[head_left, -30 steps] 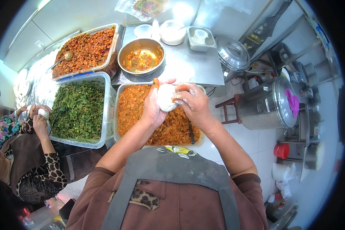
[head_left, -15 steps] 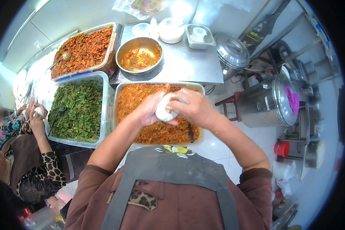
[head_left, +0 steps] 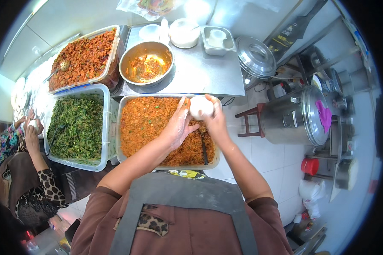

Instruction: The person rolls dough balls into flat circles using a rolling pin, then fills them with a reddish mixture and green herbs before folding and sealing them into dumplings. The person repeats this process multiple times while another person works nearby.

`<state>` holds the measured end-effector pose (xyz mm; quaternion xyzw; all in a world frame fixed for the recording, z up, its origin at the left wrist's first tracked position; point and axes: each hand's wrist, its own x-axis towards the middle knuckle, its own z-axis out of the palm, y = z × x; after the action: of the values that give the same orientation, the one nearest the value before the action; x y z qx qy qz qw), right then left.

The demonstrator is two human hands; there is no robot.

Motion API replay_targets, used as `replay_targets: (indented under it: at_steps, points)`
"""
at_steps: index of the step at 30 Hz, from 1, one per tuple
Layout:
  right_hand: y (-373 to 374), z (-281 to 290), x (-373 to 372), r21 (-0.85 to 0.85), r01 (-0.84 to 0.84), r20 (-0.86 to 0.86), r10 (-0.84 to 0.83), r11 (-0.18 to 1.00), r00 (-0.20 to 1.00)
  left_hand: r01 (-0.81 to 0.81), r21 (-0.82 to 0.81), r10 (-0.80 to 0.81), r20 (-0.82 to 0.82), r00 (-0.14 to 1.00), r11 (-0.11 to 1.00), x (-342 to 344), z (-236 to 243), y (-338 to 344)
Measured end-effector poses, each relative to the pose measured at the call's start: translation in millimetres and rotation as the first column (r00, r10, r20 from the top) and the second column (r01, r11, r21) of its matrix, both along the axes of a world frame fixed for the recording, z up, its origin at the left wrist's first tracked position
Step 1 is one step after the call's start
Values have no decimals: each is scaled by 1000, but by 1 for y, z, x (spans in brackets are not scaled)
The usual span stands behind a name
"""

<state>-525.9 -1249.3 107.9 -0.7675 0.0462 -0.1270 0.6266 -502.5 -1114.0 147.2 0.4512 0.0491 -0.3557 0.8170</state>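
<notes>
A round white filled bun [head_left: 201, 108] of dough sits in my right hand [head_left: 217, 126], whose fingers curl round its right side and top. My left hand [head_left: 177, 127] is beside the bun, fingers stretched out and thumb apart; an orange smear shows near its fingertips. Whether those fingertips brush the dough, I cannot tell. Beneath both hands stands a clear tub [head_left: 120, 146] full of orange shredded filling [head_left: 147, 123]. A dark-handled utensil [head_left: 204, 148] is stuck in the filling at the tub's right side.
To the left are a tub of chopped greens [head_left: 78, 127] and a tub of red diced filling [head_left: 85, 55]. A steel bowl [head_left: 169, 70] stands on the metal table [head_left: 212, 78]. A large steel pot [head_left: 285, 114] is at right. At far left, a co-worker's hands [head_left: 33, 134] hold white dough.
My hands have come apart: the left has opened away from the bun, which is now held in the right. The bun has moved up and right. The view has shifted slightly.
</notes>
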Motion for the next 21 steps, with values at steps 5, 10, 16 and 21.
replay_targets:
  at_steps: [5,10,16,21]
  points:
    - [-70,-21,59,229,206,-358,-115,951,927,-39,164,26,77,997,986,8,-2,28]
    - [-121,-85,110,442,350,-397,-170,826,902,-194,265,191,39,981,944,-8,-34,87]
    - [-150,-138,131,-3,262,-262,-253,965,931,-266,361,274,30,961,894,-31,-40,111]
    - [-158,-124,137,-622,206,-189,-399,756,897,-257,378,264,34,964,889,-29,-37,108]
